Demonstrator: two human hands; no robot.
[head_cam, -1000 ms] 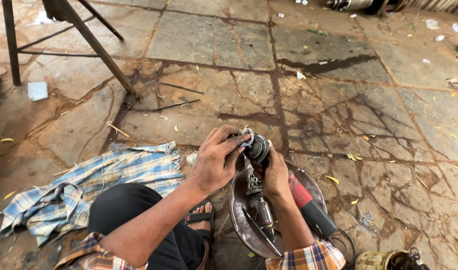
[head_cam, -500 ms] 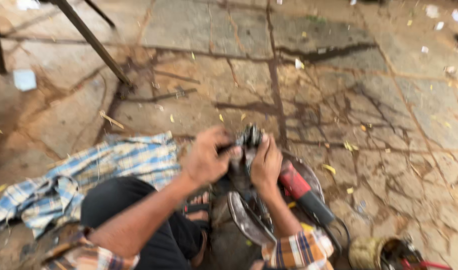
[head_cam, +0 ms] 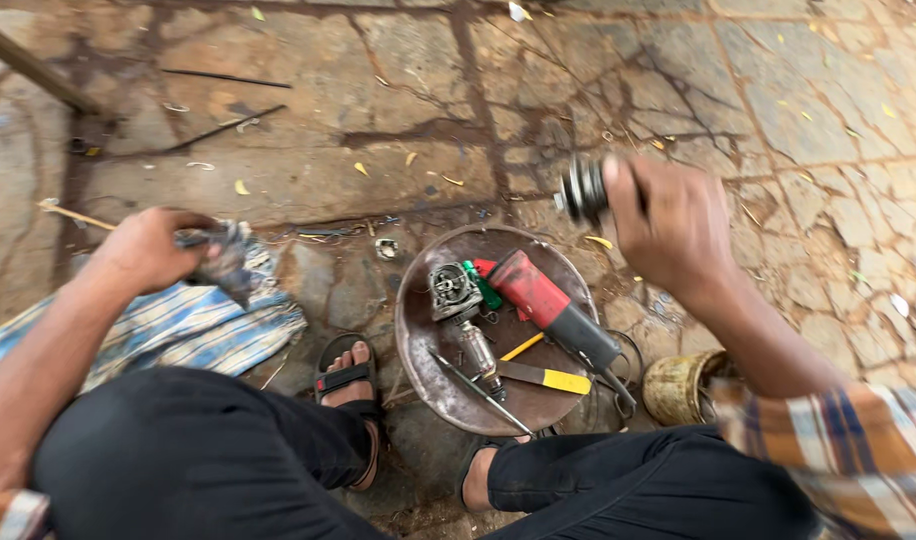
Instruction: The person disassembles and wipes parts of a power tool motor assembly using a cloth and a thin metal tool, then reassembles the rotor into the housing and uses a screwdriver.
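My right hand (head_cam: 670, 222) is raised above the stone floor and grips a dark round metal part (head_cam: 584, 189). My left hand (head_cam: 154, 247) is out to the left, closed on a crumpled rag (head_cam: 226, 258) above a blue checked cloth (head_cam: 178, 326). Between my feet lies a round metal pan (head_cam: 416, 340). In the pan are a red and black grinder body (head_cam: 550, 306), a motor armature with its gear head (head_cam: 462, 318), a yellow-handled tool (head_cam: 548, 379) and a thin screwdriver (head_cam: 476, 390).
A small rusty tin (head_cam: 680, 385) stands right of the pan, by my right knee. A metal leg (head_cam: 30, 66) slants across the top left corner. Thin rods (head_cam: 218, 78) and scattered dry leaves lie on the cracked stone floor (head_cam: 798, 110). My sandalled foot (head_cam: 350, 377) is left of the pan.
My hands have come apart. The right one lifted the dark round part up and to the right, and the left one moved out left to the rag on the checked cloth.
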